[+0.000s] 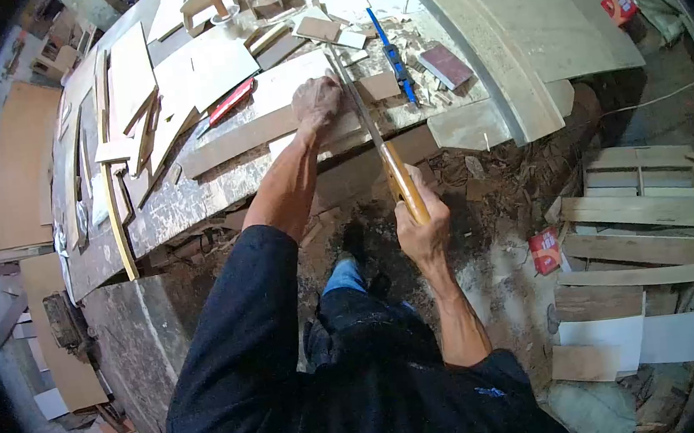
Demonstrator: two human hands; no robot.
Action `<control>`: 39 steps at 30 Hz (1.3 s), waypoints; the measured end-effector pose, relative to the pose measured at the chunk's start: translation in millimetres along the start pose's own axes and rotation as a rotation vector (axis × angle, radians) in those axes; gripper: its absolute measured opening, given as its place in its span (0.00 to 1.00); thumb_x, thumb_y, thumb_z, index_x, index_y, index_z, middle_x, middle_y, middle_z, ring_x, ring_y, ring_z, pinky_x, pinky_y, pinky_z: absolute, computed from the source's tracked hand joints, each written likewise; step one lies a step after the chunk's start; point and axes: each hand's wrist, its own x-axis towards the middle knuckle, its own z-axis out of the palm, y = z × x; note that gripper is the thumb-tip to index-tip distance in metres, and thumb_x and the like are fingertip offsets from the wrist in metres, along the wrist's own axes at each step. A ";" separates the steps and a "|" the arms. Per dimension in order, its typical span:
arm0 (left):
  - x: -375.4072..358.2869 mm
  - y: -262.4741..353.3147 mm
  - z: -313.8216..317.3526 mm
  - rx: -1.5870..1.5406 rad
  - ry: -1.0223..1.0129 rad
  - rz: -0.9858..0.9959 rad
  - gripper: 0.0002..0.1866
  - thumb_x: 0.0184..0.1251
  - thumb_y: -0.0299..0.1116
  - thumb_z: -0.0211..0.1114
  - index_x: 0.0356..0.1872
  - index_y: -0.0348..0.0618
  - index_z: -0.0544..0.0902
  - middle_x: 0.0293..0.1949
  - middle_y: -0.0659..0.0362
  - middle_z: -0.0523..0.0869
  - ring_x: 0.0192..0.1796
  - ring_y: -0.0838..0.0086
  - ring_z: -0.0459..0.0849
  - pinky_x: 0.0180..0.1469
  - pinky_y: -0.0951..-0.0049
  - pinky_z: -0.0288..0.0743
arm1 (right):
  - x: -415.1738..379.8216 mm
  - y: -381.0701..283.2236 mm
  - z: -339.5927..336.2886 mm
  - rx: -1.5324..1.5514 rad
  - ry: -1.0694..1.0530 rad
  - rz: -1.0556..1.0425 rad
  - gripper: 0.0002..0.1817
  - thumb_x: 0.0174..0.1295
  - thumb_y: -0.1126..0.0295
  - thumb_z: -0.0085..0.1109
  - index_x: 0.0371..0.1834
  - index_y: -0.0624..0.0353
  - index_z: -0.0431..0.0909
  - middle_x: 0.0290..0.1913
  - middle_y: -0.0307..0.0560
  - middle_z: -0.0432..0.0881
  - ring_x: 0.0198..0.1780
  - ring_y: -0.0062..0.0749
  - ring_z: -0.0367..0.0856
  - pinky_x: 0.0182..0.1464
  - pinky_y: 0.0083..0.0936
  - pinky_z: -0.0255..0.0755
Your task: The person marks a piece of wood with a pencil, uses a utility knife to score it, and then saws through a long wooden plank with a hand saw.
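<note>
My right hand [424, 224] is closed around the yellow wooden handle of a handsaw [404, 179]. The saw's narrow blade runs up and away, across a long brown wooden board [244, 140] at the table's front edge. Just left of the blade, my left hand [318, 102] is curled into a fist and bears down on the board; its fingertips are hidden. A white panel [288, 82] lies behind that fist. To the right of the blade are a blue bar-like tool [392, 55] and a dark reddish block [446, 67].
The worktable [187, 200] carries loose panels, offcuts and a red-handled tool [229, 102]. A long curved pale piece [480, 37] extends along the right side. Wooden frames and boards [639, 209] are stacked on the right. Shavings and debris cover the floor [479, 195].
</note>
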 end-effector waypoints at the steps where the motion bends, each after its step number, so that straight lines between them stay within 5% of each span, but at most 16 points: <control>1: 4.2 2.1 -0.3 0.005 0.010 -0.010 0.24 0.72 0.45 0.44 0.33 0.46 0.89 0.34 0.45 0.87 0.38 0.50 0.87 0.44 0.56 0.80 | 6.1 -3.8 0.6 -0.003 0.036 -0.054 0.30 0.56 0.82 0.51 0.66 0.57 0.69 0.33 0.55 0.81 0.28 0.40 0.81 0.32 0.29 0.75; 2: 0.0 3.0 3.3 0.009 0.003 -0.026 0.24 0.72 0.45 0.44 0.33 0.45 0.89 0.33 0.45 0.87 0.37 0.50 0.87 0.43 0.56 0.81 | -5.6 -15.1 -16.2 0.014 -0.138 0.255 0.27 0.55 0.82 0.49 0.62 0.60 0.72 0.44 0.55 0.82 0.39 0.34 0.83 0.43 0.26 0.76; 5: 4.8 1.6 6.7 0.009 0.018 -0.050 0.24 0.72 0.45 0.45 0.34 0.43 0.88 0.33 0.45 0.87 0.36 0.51 0.87 0.42 0.56 0.81 | -48.0 -21.9 -44.4 0.066 -0.080 0.096 0.29 0.56 0.83 0.50 0.66 0.62 0.69 0.50 0.59 0.82 0.39 0.37 0.85 0.42 0.25 0.77; 9: 2.9 4.6 3.5 0.056 -0.005 -0.009 0.20 0.69 0.45 0.49 0.35 0.44 0.86 0.33 0.47 0.88 0.35 0.53 0.88 0.42 0.56 0.80 | -35.0 -15.6 -28.4 0.073 -0.023 0.099 0.28 0.56 0.84 0.50 0.64 0.61 0.72 0.40 0.48 0.82 0.37 0.26 0.80 0.40 0.25 0.75; 11: -1.3 2.2 3.6 0.028 0.025 0.007 0.23 0.70 0.47 0.47 0.33 0.43 0.86 0.32 0.45 0.87 0.35 0.52 0.87 0.43 0.55 0.79 | -1.4 -7.3 -9.3 -0.027 -0.141 0.215 0.28 0.56 0.82 0.50 0.64 0.58 0.72 0.38 0.52 0.81 0.34 0.28 0.79 0.37 0.26 0.74; 13: -0.9 -0.7 8.5 -0.087 0.118 0.000 0.33 0.73 0.51 0.39 0.26 0.39 0.87 0.30 0.41 0.85 0.35 0.46 0.85 0.45 0.52 0.77 | 7.5 -1.0 -1.2 0.029 -0.047 0.064 0.27 0.56 0.82 0.49 0.63 0.59 0.72 0.40 0.54 0.82 0.38 0.30 0.82 0.41 0.25 0.75; 16: 4.6 0.8 8.5 -0.106 0.058 -0.056 0.30 0.72 0.50 0.41 0.27 0.40 0.88 0.30 0.42 0.86 0.35 0.46 0.85 0.46 0.52 0.77 | -19.0 -21.1 -32.6 0.016 -0.073 0.058 0.29 0.56 0.82 0.49 0.65 0.60 0.69 0.40 0.58 0.83 0.34 0.44 0.84 0.40 0.30 0.77; 17: 4.3 -0.2 8.5 -0.109 0.034 -0.076 0.29 0.71 0.49 0.42 0.28 0.41 0.88 0.30 0.42 0.86 0.35 0.46 0.86 0.46 0.51 0.76 | -37.4 -13.1 -37.0 0.028 -0.003 -0.053 0.31 0.54 0.84 0.50 0.66 0.61 0.69 0.38 0.59 0.83 0.33 0.44 0.84 0.40 0.31 0.77; 19: -0.6 -6.0 8.2 -0.091 0.065 0.003 0.29 0.72 0.50 0.42 0.29 0.40 0.88 0.31 0.41 0.86 0.36 0.46 0.86 0.46 0.51 0.77 | -61.9 -25.8 -54.4 0.048 -0.072 0.142 0.31 0.53 0.85 0.51 0.66 0.62 0.69 0.38 0.59 0.83 0.33 0.44 0.84 0.39 0.31 0.77; 22: -1.8 -0.2 10.7 -0.087 0.068 0.021 0.30 0.73 0.50 0.42 0.30 0.38 0.87 0.31 0.41 0.86 0.37 0.46 0.86 0.46 0.52 0.77 | -32.5 -14.3 -28.7 0.004 -0.051 0.126 0.29 0.54 0.81 0.51 0.64 0.60 0.72 0.45 0.53 0.84 0.42 0.32 0.85 0.46 0.26 0.77; 23: -1.7 0.9 10.9 -0.074 0.052 0.001 0.30 0.73 0.50 0.41 0.30 0.38 0.87 0.30 0.41 0.85 0.37 0.46 0.86 0.46 0.53 0.77 | -10.0 -23.0 -23.0 -0.012 -0.122 0.238 0.28 0.55 0.81 0.51 0.63 0.60 0.72 0.43 0.52 0.84 0.40 0.34 0.84 0.45 0.26 0.77; 26: 7.0 -9.2 21.8 -0.038 0.104 0.011 0.29 0.73 0.49 0.43 0.29 0.38 0.87 0.30 0.41 0.85 0.36 0.47 0.86 0.45 0.54 0.78 | 7.4 2.9 -1.5 0.083 -0.045 0.113 0.27 0.56 0.81 0.50 0.63 0.63 0.72 0.44 0.52 0.83 0.43 0.35 0.84 0.47 0.25 0.76; 33: 4.7 -7.1 18.3 -0.039 0.067 -0.001 0.22 0.68 0.45 0.49 0.30 0.41 0.87 0.30 0.43 0.86 0.33 0.49 0.86 0.41 0.54 0.78 | -50.3 -18.8 -39.9 0.115 -0.072 0.153 0.27 0.56 0.82 0.50 0.63 0.65 0.71 0.52 0.54 0.82 0.50 0.33 0.82 0.52 0.27 0.75; 34: -2.8 -8.3 8.5 -0.040 0.067 0.102 0.26 0.71 0.48 0.46 0.30 0.41 0.88 0.30 0.43 0.86 0.35 0.50 0.87 0.42 0.55 0.78 | -41.9 -13.3 -35.7 0.097 -0.050 0.126 0.27 0.56 0.82 0.50 0.63 0.65 0.71 0.51 0.54 0.82 0.50 0.33 0.82 0.52 0.27 0.75; 37: 4.2 -3.8 12.0 -0.013 0.035 -0.015 0.31 0.74 0.51 0.41 0.29 0.41 0.88 0.29 0.43 0.86 0.35 0.48 0.87 0.43 0.54 0.78 | 3.7 4.9 0.7 0.080 0.005 0.024 0.28 0.56 0.83 0.49 0.64 0.61 0.72 0.50 0.54 0.82 0.48 0.32 0.82 0.50 0.27 0.76; 39: 9.4 0.9 12.1 -0.042 0.056 -0.059 0.33 0.75 0.51 0.38 0.27 0.40 0.88 0.29 0.43 0.86 0.35 0.47 0.86 0.44 0.54 0.78 | 2.4 -7.3 -8.7 0.105 -0.059 0.138 0.28 0.56 0.83 0.49 0.64 0.61 0.72 0.48 0.53 0.83 0.46 0.31 0.82 0.49 0.27 0.76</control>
